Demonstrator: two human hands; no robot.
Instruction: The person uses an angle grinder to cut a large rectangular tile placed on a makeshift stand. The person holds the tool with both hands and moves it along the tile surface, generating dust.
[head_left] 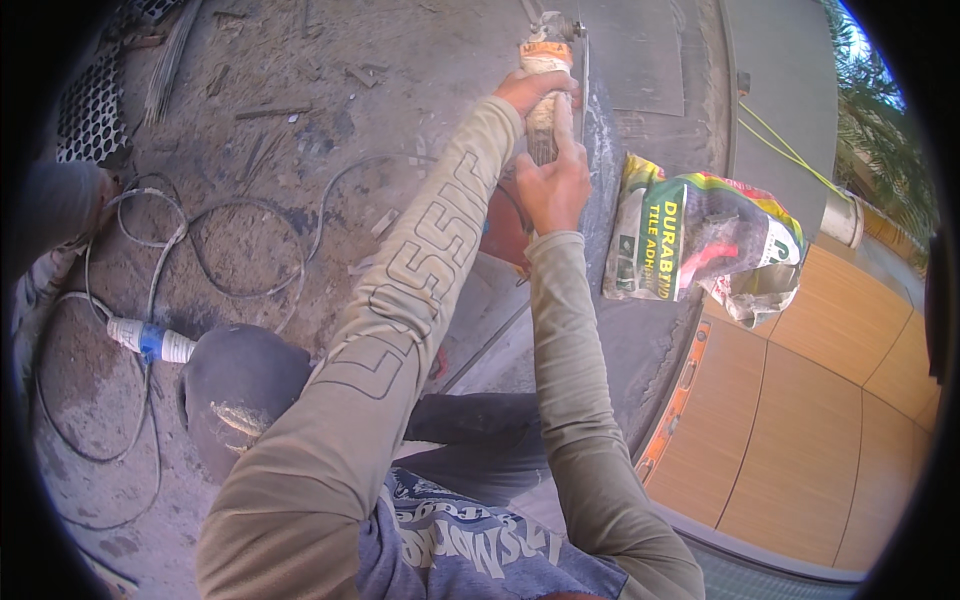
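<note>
A dusty power tool [545,55], probably an angle grinder, with an orange band near its head, lies along a pale, dust-covered edge at the top middle. My left hand [532,90] wraps round its upper body. Below it, my right hand [555,190] grips the same tool, a finger stretched along the body. A red-brown object [505,225] shows partly behind my right hand, too hidden to name. Just right of my arms rests a torn, printed plastic sack [640,220] with crumpled contents. My bent knee [240,390] is at lower left.
Looped grey cable [250,295] with a white-and-blue connector [150,340] lies on dusty ground. Another person's limb [55,205] is at the left edge beside perforated sheeting [90,115]. At right are an orange level [680,390], wooden panels [800,450], a thin yellow line [770,135] and plants beyond.
</note>
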